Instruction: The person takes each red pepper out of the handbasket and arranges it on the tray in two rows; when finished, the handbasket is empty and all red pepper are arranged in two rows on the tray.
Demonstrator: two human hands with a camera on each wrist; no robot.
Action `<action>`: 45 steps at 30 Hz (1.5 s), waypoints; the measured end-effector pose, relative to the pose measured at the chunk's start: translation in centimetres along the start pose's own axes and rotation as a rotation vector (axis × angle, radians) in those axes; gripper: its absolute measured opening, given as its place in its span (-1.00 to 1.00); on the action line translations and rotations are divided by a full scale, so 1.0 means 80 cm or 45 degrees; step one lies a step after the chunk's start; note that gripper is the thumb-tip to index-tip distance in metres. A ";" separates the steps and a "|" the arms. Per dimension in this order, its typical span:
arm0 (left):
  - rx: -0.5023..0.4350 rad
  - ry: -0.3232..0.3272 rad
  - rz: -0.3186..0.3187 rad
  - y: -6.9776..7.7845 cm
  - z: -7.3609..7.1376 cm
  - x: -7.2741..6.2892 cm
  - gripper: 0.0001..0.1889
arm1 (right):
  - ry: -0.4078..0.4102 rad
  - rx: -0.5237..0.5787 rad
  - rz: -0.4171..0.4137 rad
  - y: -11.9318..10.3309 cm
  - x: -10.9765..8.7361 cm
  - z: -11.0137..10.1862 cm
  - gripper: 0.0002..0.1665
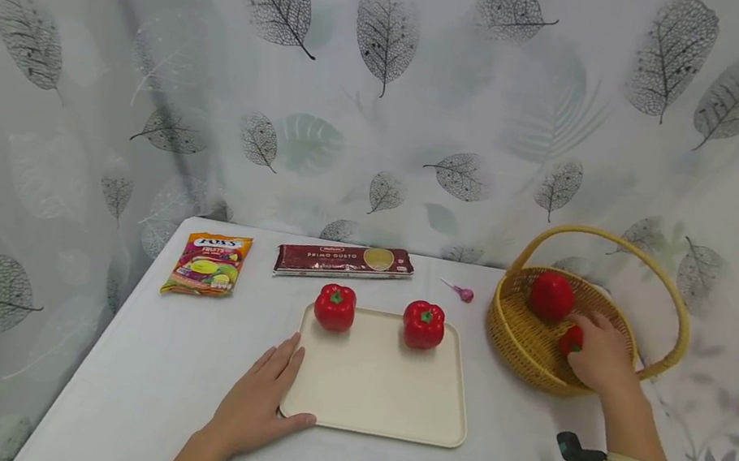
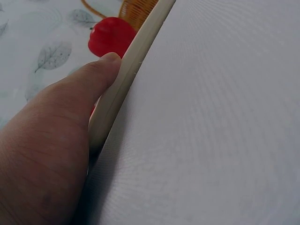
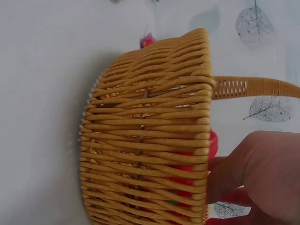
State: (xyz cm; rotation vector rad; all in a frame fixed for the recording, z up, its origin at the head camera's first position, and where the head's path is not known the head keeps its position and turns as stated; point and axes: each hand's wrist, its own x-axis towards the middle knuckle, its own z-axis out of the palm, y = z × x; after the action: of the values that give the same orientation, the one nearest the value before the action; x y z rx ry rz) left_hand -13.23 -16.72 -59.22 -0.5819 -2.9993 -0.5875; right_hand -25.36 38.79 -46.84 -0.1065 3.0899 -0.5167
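A cream tray (image 1: 377, 397) lies in the middle of the table, with one red bell pepper (image 1: 335, 308) at its far left corner and another red bell pepper (image 1: 424, 325) near its far right corner. My left hand (image 1: 257, 404) rests at the tray's near left corner, fingers extended, thumb along the near edge. On the right, my right hand (image 1: 602, 354) reaches into a wicker basket (image 1: 506, 341) and grips a red bell pepper (image 1: 571, 340), mostly hidden by the hand. Another red bell pepper (image 1: 552, 296) sits farther back inside the basket.
A Fox's fruit candy bag (image 1: 207, 265) lies at the far left of the white table. Behind the tray is a brown Primo Gusto packet (image 1: 345, 262), with a purple lollipop (image 1: 465, 294) to its right. The basket's tall handle (image 1: 676, 318) arches upward. Leaf-patterned curtains (image 1: 403, 121) surround the table.
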 end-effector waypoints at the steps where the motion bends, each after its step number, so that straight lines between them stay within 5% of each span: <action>1: 0.001 0.000 -0.001 0.000 0.000 0.000 0.24 | -0.005 0.001 0.013 0.001 0.000 0.002 -0.23; 11: -0.003 0.002 0.000 0.000 0.000 0.000 0.24 | -0.030 -0.090 0.012 0.000 0.003 0.002 -0.25; 33: -0.008 -0.007 -0.008 0.000 0.001 0.000 0.23 | -0.057 -0.017 -0.012 -0.001 0.003 0.008 -0.12; 45: -0.010 0.002 0.010 -0.003 0.003 0.000 0.24 | 0.130 0.101 -0.046 -0.005 0.000 0.023 -0.02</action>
State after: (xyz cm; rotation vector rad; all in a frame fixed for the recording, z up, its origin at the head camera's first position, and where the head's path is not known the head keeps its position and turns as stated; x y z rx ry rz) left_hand -13.29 -16.90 -59.52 -0.5929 -2.9935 -0.5998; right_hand -25.29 37.78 -48.44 -0.1392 3.1667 -0.6654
